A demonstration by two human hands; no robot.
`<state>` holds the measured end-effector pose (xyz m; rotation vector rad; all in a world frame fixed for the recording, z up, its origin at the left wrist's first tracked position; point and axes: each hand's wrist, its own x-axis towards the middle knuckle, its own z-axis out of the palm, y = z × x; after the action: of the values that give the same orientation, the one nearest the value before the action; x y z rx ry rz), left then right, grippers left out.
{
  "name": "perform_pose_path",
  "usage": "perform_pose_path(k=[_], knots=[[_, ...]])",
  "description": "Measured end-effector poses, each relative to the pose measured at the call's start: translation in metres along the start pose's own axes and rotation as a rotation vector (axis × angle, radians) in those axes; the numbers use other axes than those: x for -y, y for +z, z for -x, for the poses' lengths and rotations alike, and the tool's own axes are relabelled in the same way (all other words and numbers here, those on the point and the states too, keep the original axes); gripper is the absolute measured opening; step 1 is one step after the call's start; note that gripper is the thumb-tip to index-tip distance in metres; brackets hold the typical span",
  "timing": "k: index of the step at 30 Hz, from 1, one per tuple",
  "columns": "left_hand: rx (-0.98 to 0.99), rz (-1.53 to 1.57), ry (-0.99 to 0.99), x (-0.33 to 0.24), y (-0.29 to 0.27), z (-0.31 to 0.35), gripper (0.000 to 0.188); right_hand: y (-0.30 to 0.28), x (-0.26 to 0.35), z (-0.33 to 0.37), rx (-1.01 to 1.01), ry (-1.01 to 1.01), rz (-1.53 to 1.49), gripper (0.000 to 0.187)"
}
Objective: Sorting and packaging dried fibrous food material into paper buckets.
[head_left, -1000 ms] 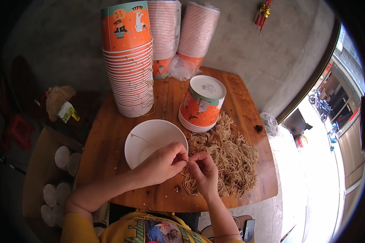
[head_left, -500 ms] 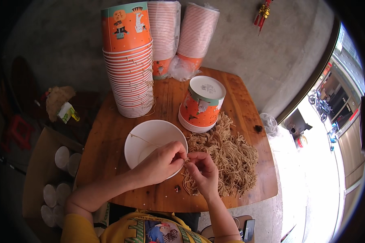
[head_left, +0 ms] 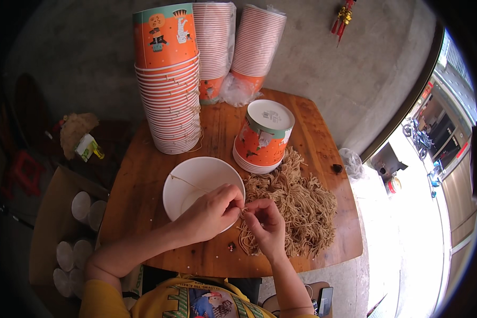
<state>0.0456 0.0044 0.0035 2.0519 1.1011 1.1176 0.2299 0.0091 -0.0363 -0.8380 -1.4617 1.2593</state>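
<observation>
A white-lined paper bucket stands mouth up in front of me. Tan string runs from its far left rim across the mouth to my fingers. My left hand reaches over the bucket's near right rim, thumb and fingertips pinched on the string. Close beside it, my right hand pinches the same string near its fingertips. Fingers hide the exact spot between them, so a knot or loop there cannot be made out. Right of my right hand lies a large heap of cut tan strings.
An upside-down stack of orange buckets stands behind the heap. A tall bucket stack with strings hanging off it rises at the back left. Two plastic-wrapped stacks lean behind. A cardboard box holding white containers is left of the wooden table.
The string across the bucket looks slightly straighter. Both hands stay in nearly the same place, still pinching.
</observation>
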Motion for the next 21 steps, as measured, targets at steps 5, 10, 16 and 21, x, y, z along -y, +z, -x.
perform_pose_path(k=[5,10,16,21], knots=[[-0.008,-0.034,0.037,0.0006,0.0011,-0.0001,0.019,-0.0009,0.001,-0.0001,0.028,0.029,0.023,0.014],[0.01,-0.025,0.018,-0.0022,-0.0005,-0.0006,0.018,0.0009,0.0,0.0,-0.003,0.006,-0.025,0.013],[0.003,-0.041,0.032,-0.0027,0.0,-0.0009,0.019,0.0009,0.0028,-0.0009,-0.034,0.028,-0.1,0.014],[-0.048,-0.096,0.115,0.0004,0.0029,0.0,0.018,0.0031,0.0022,-0.0009,0.009,0.015,0.028,0.013]])
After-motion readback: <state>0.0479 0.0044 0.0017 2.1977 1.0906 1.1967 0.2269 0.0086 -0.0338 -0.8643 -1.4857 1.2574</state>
